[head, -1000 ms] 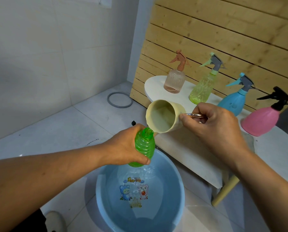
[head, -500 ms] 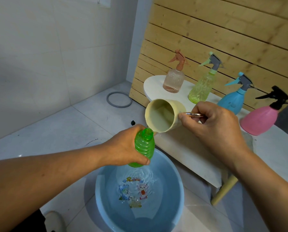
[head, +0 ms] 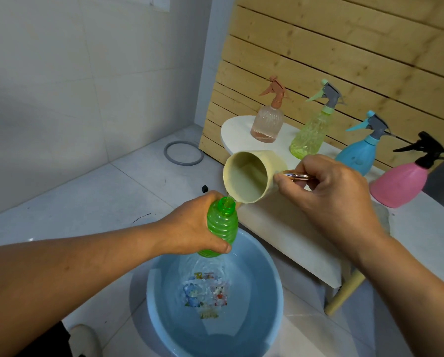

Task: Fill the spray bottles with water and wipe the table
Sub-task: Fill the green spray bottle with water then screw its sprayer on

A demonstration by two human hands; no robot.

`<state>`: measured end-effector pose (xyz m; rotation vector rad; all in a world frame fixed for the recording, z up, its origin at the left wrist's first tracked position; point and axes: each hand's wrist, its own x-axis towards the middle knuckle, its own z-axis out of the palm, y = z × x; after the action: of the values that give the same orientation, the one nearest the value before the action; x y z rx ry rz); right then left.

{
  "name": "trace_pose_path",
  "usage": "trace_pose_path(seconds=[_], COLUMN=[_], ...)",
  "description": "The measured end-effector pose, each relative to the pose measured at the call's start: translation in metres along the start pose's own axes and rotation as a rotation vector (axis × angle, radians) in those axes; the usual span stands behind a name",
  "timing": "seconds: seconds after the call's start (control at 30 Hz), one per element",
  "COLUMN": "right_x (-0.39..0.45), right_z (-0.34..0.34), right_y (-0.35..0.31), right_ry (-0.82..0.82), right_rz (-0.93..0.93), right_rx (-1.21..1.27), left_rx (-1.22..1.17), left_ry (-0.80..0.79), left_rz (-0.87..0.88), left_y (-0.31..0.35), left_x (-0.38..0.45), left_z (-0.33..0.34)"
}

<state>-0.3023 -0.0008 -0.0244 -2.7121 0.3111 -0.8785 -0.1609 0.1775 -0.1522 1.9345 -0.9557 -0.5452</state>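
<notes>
Counter, white, runs under and beyond R hand; on it four capped spray bottles stand beyond that hand: peach, yellow-green, blue, pink. Basin, blue w/ water, sits on floor below L hand; its ripples are wider than 0.5 s ago, cartoon print on the bottom more broken up. Cup, cream, is pinched by R hand at its shiny handle, fingers curled round it, tipped mouth-down toward L hand, lip just above the bottle neck, about as in the earlier frame. Green bottle, ribbed, uncapped, is gripped by L hand w/ fingers wrapped round the body, held over basin, close to counter's edge, same spot as before. Thin stream of water runs from cup lip into the neck. Grey ring lies on floor beyond L hand.
</notes>
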Motion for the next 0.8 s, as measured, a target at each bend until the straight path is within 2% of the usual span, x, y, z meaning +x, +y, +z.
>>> trace_pose_path(seconds=[0.8], right_x=[-0.002], right_z=[0.0051], right_y=[0.0029], right_ry=[0.076], right_rz=[-0.154], right_rx=[-0.102], left_rx=[-0.012], left_ry=[-0.004], left_rz=[0.016], left_y=[-0.0031], left_x=[0.0013], left_z=[0.0013])
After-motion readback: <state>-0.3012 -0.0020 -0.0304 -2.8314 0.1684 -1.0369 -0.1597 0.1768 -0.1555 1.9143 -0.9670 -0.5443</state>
